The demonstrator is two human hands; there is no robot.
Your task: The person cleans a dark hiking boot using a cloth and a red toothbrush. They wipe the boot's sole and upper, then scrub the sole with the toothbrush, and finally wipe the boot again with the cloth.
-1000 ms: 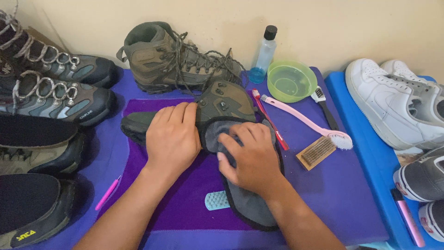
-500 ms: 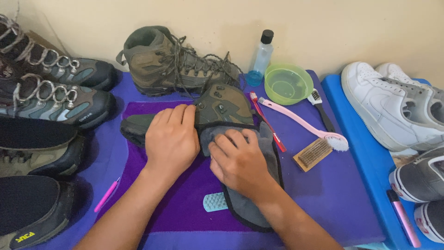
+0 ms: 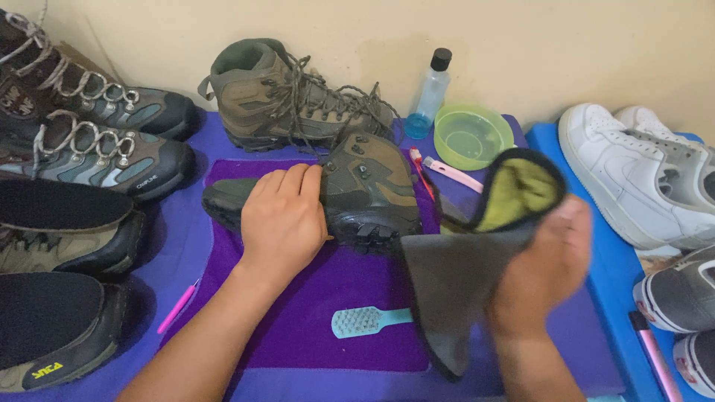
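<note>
A brown hiking boot (image 3: 369, 186) lies on its side on a purple towel (image 3: 328, 327), its black sole facing me. My left hand (image 3: 283, 216) presses down on the boot's middle. My right hand (image 3: 547, 272), blurred with motion, is raised to the right of the boot and grips a grey cloth (image 3: 462, 279) with a yellow-green underside and black edging. The cloth hangs clear of the boot and hides part of the brushes behind it.
A second brown boot (image 3: 294, 97) stands at the back, beside a clear bottle (image 3: 430, 93) and a green bowl (image 3: 471, 134). A pink brush (image 3: 454, 173) and teal brush (image 3: 365, 320) lie nearby. Dark boots (image 3: 89, 149) line the left; white sneakers (image 3: 648, 175) sit right on a blue surface.
My right hand has lifted the grey cloth off the boot and swung it up to the right, uncovering the sole. The left hand stays on the boot.
</note>
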